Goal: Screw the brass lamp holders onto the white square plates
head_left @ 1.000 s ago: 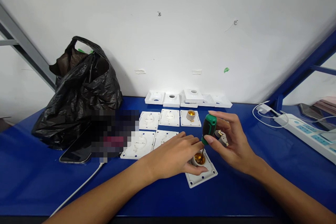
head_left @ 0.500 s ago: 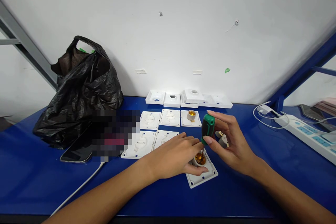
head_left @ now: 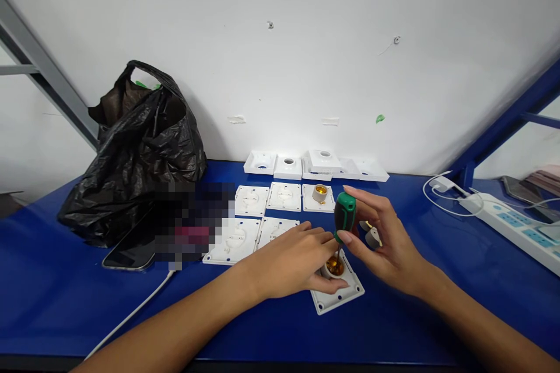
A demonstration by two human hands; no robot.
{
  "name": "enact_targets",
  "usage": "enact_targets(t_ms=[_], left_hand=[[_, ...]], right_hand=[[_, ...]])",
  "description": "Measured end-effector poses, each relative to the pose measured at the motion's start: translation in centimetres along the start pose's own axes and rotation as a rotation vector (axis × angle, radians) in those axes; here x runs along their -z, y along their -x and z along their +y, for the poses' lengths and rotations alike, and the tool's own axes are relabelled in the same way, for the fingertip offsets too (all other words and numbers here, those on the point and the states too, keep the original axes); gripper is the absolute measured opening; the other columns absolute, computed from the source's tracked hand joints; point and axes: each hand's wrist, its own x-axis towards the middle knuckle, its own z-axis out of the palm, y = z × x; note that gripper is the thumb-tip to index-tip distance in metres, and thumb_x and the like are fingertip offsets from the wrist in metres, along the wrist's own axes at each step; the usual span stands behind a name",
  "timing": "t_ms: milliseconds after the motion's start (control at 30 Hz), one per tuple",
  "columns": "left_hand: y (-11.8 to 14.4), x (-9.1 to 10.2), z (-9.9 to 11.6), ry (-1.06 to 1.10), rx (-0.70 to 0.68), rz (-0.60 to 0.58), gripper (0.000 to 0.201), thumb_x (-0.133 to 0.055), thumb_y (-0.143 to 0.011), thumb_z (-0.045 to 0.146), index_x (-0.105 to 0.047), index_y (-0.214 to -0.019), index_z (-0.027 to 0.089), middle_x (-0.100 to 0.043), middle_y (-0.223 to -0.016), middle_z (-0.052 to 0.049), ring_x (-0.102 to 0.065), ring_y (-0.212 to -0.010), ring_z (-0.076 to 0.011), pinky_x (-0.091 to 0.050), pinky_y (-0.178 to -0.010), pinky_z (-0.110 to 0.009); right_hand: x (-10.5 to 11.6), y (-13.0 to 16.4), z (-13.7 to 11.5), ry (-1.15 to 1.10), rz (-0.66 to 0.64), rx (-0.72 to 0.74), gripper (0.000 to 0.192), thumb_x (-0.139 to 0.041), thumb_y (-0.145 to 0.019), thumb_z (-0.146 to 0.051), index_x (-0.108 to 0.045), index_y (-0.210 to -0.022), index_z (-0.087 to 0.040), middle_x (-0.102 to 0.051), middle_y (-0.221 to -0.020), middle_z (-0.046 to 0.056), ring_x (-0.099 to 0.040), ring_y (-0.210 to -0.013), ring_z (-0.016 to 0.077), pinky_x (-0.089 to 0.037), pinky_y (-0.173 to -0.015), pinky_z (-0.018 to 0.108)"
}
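Bulb socket (head_left: pixel 334 267), lower centre: I'm bracing it, left hand (head_left: pixel 301 259) half-curled around it, right hand (head_left: pixel 387 242) pinching the screwdriver (head_left: pixel 345 215) near-upright against slipping.

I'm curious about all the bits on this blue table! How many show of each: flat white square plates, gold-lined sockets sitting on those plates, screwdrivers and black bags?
Flat white square plates: 6
Gold-lined sockets on plates: 2
Green-and-black screwdriver: 1
Black bag: 1
Total: 10
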Motion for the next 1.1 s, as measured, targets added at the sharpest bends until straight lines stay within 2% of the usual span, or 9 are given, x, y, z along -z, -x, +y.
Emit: enact_targets(t_ms=[533, 1100], left_hand=[[0.03, -0.07, -0.07, -0.003, -0.016, 0.026, 0.034, -0.074, -0.098, 0.051, -0.063, -0.097, 0.019, -0.073, -0.095, -0.003, -0.071, -0.095, -0.025, -0.05, -0.095, -0.041], [0.02, 0.01, 0.03, 0.014, -0.014, 0.016, 0.034, -0.075, -0.098, 0.049, -0.062, -0.102, 0.017, -0.076, -0.105, -0.006, -0.072, -0.104, -0.0278, -0.049, -0.101, -0.044]], right_hand=[[-0.01, -0.09, -0.14, 0.018, -0.016, 0.0, 0.069, -0.066, -0.102, -0.024, -0.033, -0.162, -0.037, -0.069, -0.102, 0.003, -0.072, -0.089, 0.0219, -0.063, -0.07, 0.037], [0.0, -0.1, -0.21, 0.019, -0.027, -0.006, 0.071, -0.065, -0.102, -0.023, -0.032, -0.163, -0.036, -0.069, -0.1, 0.002, -0.071, -0.088, 0.022, -0.062, -0.069, 0.037]])
